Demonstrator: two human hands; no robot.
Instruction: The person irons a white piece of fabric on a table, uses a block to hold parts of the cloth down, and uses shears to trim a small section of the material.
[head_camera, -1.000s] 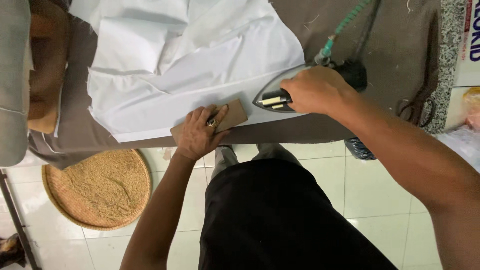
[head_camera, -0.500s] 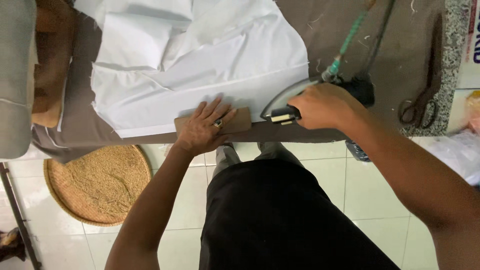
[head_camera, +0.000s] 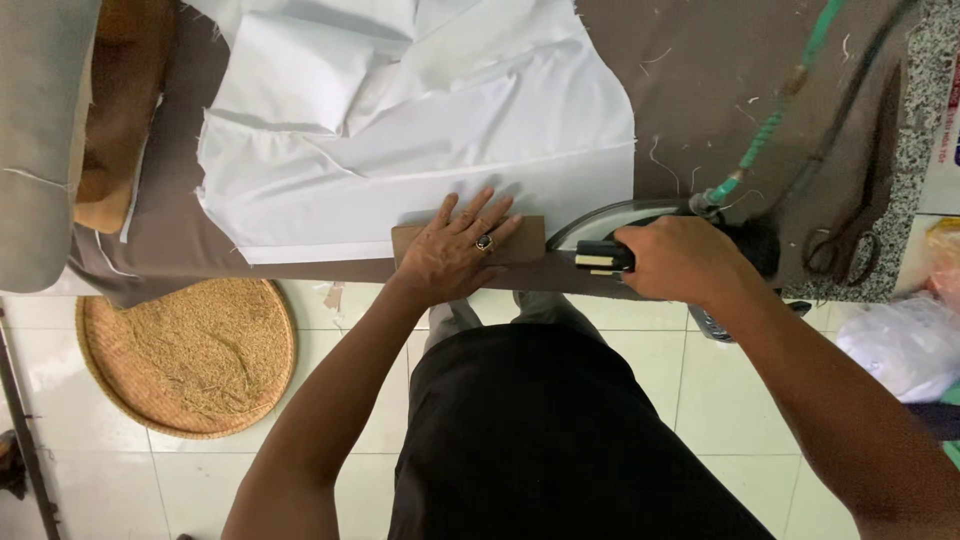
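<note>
The left hand (head_camera: 455, 250) lies flat with fingers spread, pressing a brown cardboard strip (head_camera: 525, 240) down on the near edge of the white cloth (head_camera: 420, 120); a dark-stoned ring (head_camera: 484, 242) sits on one finger. The right hand (head_camera: 685, 258) is clenched around the black handle of an iron (head_camera: 610, 235), whose grey pointed nose rests on the cloth's hem just beside the right end of the cardboard strip. The iron sits at the front edge of the tabletop (head_camera: 700, 90), which is covered in a brown fabric.

A green hose (head_camera: 775, 125) and a dark cord run from the back of the iron up toward the far right corner. The white cloth spreads leftward and away from the hands, with several folds and creases in its upper part. Loose thread scraps lie on the brown cover to the right of the cloth. A pair of scissors (head_camera: 845, 235) lies near the right edge, against a speckled stone border.

Below the tabletop edge, the person's black garment fills the middle, over pale floor tiles (head_camera: 350, 420). A round woven tray of grain (head_camera: 185, 355) sits on the floor to the left. A clear plastic bag (head_camera: 900, 345) shows at the right.
</note>
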